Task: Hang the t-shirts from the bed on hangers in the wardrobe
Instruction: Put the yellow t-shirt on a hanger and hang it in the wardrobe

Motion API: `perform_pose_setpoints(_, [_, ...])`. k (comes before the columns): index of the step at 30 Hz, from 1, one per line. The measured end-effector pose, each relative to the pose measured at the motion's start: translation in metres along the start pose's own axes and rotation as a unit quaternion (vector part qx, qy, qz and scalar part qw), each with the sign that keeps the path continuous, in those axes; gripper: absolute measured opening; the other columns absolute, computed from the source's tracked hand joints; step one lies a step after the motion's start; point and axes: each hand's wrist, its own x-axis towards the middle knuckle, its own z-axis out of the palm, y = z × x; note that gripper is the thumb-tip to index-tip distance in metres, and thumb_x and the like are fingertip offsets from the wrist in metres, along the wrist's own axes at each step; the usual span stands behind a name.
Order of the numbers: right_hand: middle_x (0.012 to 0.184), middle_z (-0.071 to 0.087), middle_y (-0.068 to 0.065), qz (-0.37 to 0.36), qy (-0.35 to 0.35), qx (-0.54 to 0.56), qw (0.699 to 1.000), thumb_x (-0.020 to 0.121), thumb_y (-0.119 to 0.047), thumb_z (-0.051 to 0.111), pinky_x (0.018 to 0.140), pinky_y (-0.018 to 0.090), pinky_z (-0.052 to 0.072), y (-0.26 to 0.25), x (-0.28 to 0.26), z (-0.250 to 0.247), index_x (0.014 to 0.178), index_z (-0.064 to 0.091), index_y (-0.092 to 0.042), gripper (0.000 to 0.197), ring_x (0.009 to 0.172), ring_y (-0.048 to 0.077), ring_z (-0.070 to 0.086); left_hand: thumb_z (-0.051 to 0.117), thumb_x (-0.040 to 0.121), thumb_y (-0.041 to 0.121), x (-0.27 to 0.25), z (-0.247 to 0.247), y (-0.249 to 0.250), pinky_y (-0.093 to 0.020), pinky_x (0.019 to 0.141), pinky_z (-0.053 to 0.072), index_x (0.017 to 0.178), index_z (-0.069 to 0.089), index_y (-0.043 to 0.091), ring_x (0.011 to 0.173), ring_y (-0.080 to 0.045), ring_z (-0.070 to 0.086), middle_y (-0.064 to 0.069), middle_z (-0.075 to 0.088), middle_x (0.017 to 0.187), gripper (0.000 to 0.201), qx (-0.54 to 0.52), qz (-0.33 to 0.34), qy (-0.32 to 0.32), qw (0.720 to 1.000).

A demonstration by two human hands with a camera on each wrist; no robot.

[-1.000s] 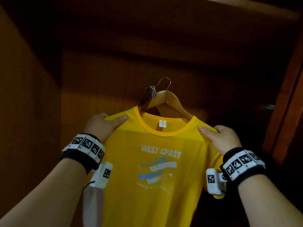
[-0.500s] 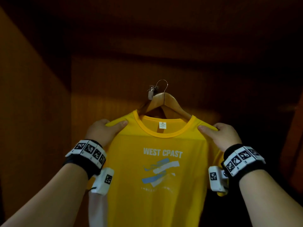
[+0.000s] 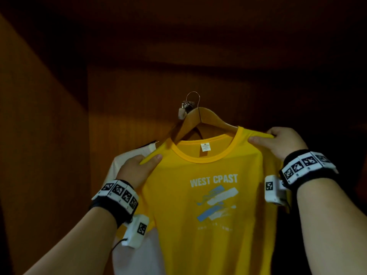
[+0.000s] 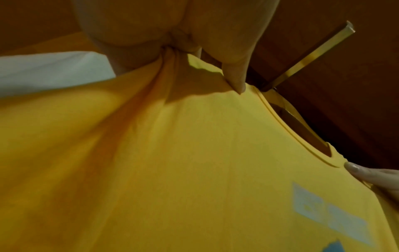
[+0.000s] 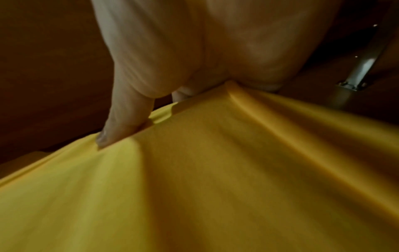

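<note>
Looking up into a dim wardrobe point(image 3: 49, 135): dark brown wood panels on the left side, back and ceiling, lit warm and low.

Yellow t-shirt point(image 3: 198, 225) sits on a wooden hanger point(image 3: 210, 120) with a wire hook, held up inside the wardrobe between both hands. What the hook rests on cannot be made out in the dark. Shirt front shows white lettering "WEST CPAST" over blue and white brush strokes; a small white label sits inside the back of the neck. Hanger tilts, its right arm higher.

Left hand point(image 3: 137, 171) pinches the shirt's left shoulder, thumb on the front, fabric bunched in the grip. Right hand point(image 3: 286, 143) grips the right shoulder, thumb lying along the top seam, fingers curled behind.

White garment point(image 3: 123, 161) hangs behind the yellow shirt at its left, partly covered by the left hand and wrist.

Left wrist view adds: the gathered fold of yellow cloth inside the left hand point(image 4: 172, 30), a bare arm of the hanger point(image 4: 308, 56) jutting past the collar, and a fingertip of the right hand point(image 4: 371, 177) at the far shoulder. Right wrist view adds: a pale metal bracket point(image 5: 358, 71) on the wood at right, blurred, and the right hand point(image 5: 211, 51) with cloth drawn taut from it.
</note>
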Motion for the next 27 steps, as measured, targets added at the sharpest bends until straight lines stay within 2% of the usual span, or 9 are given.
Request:
perform_pose_setpoints(3, [0.090, 0.070, 0.002, -0.004, 0.008, -0.017, 1.000, 0.070, -0.071, 0.080, 0.069, 0.037, 0.053, -0.001, 0.005, 0.000, 0.101, 0.068, -0.020, 0.060, 0.081, 0.026, 0.067, 0.055, 0.056, 0.104, 0.005, 0.004, -0.010, -0.053, 0.104, 0.051, 0.130, 0.066, 0.019, 0.113, -0.027, 0.067, -0.002, 0.070, 0.129, 0.113, -0.020, 0.004, -0.010, 1.000])
perform_pose_setpoints(7, [0.094, 0.066, 0.001, -0.010, 0.020, -0.038, 0.999, 0.072, -0.066, 0.080, 0.074, 0.039, 0.053, -0.006, 0.009, -0.004, 0.106, 0.066, -0.019, 0.059, 0.088, 0.026, 0.064, 0.051, 0.068, 0.099, 0.005, 0.008, -0.007, -0.050, 0.111, 0.045, 0.142, 0.059, 0.021, 0.126, -0.026, 0.060, 0.003, 0.061, 0.142, 0.108, -0.006, 0.018, -0.041, 0.999])
perform_pose_setpoints(13, [0.097, 0.068, 0.003, -0.024, 0.019, -0.067, 0.997, 0.069, -0.072, 0.078, 0.068, 0.033, 0.045, -0.013, 0.022, -0.016, 0.108, 0.069, -0.017, 0.068, 0.087, 0.025, 0.064, 0.050, 0.068, 0.100, 0.010, 0.007, -0.017, -0.050, 0.106, 0.050, 0.137, 0.063, 0.019, 0.116, -0.022, 0.067, 0.001, 0.070, 0.132, 0.107, -0.021, 0.027, -0.094, 0.995])
perform_pose_setpoints(16, [0.106, 0.071, 0.005, -0.031, 0.010, -0.079, 0.996, 0.068, -0.075, 0.077, 0.072, 0.033, 0.046, -0.015, 0.023, -0.011, 0.114, 0.070, -0.018, 0.074, 0.093, 0.026, 0.066, 0.052, 0.070, 0.096, 0.009, 0.003, -0.015, -0.050, 0.103, 0.052, 0.124, 0.071, 0.023, 0.105, -0.022, 0.073, 0.003, 0.077, 0.114, 0.093, -0.017, 0.019, -0.169, 0.985])
perform_pose_setpoints(19, [0.115, 0.070, 0.005, -0.026, -0.003, -0.091, 0.995, 0.069, -0.074, 0.077, 0.081, 0.037, 0.052, -0.019, 0.022, -0.007, 0.120, 0.069, -0.019, 0.076, 0.101, 0.028, 0.065, 0.051, 0.066, 0.099, 0.008, 0.000, -0.021, -0.053, 0.106, 0.049, 0.123, 0.073, 0.025, 0.108, -0.025, 0.073, 0.001, 0.078, 0.114, 0.095, -0.002, 0.010, -0.241, 0.970])
perform_pose_setpoints(23, [0.117, 0.070, 0.006, -0.015, -0.018, -0.077, 0.997, 0.068, -0.075, 0.077, 0.087, 0.044, 0.056, -0.015, 0.014, 0.002, 0.124, 0.067, -0.019, 0.080, 0.102, 0.029, 0.065, 0.050, 0.067, 0.099, 0.010, -0.006, -0.033, -0.055, 0.104, 0.050, 0.118, 0.075, 0.024, 0.105, -0.026, 0.074, -0.001, 0.078, 0.110, 0.094, 0.002, 0.006, -0.216, 0.976])
perform_pose_setpoints(27, [0.118, 0.069, 0.006, 0.001, -0.042, -0.050, 0.998, 0.072, -0.072, 0.077, 0.085, 0.039, 0.052, -0.003, -0.007, 0.017, 0.125, 0.066, -0.016, 0.077, 0.103, 0.029, 0.065, 0.044, 0.063, 0.103, 0.012, -0.014, -0.036, -0.054, 0.101, 0.052, 0.112, 0.076, 0.023, 0.100, -0.024, 0.074, 0.001, 0.078, 0.107, 0.099, 0.040, 0.001, -0.170, 0.985])
